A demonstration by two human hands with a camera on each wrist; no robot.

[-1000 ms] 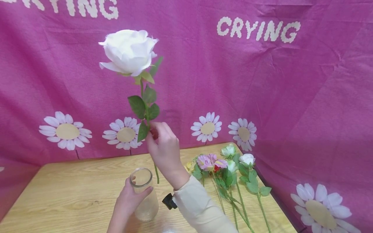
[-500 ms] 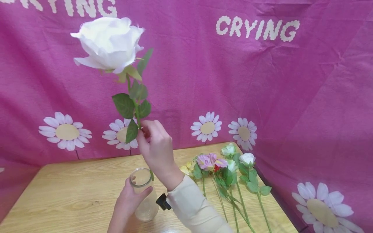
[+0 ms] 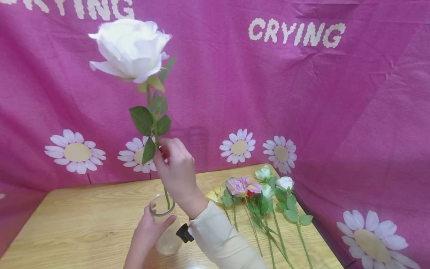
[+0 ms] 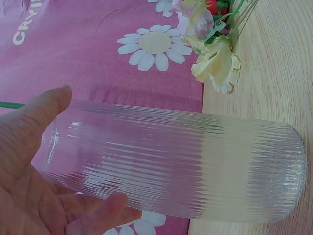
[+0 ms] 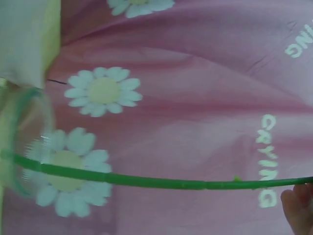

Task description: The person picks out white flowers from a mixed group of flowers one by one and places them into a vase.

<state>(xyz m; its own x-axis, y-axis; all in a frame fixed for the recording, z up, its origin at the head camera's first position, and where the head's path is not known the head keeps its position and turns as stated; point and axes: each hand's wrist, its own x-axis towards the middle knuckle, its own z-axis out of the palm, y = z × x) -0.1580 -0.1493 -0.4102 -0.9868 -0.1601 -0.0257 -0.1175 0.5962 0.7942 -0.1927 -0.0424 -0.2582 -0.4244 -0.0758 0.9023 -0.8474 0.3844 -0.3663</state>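
A large white artificial rose [image 3: 131,48] stands nearly upright above the table, its green stem [image 5: 146,180] pinched just below the lowest leaf by my right hand [image 3: 178,172]. The stem's lower end lies at the mouth of a clear ribbed glass vase [image 3: 169,237], overlapping the opening in the head view and the rim in the right wrist view. My left hand [image 3: 149,229] grips the vase near its top, thumb on one side and fingers round the other, as the left wrist view [image 4: 29,161] also shows. The vase stands upright on the wooden table.
Several artificial flowers lie at the table's right: white roses [image 3: 284,183], pink blooms [image 3: 240,186] and a yellow one [image 3: 216,194], stems toward the front. A pink cloth [image 3: 208,93] printed with daisies and letters hangs behind and beside the wooden table [image 3: 77,224].
My right hand has carried the rose left, and its stem end has gone from beside the vase to over its mouth. The left hand and vase have stayed in place.
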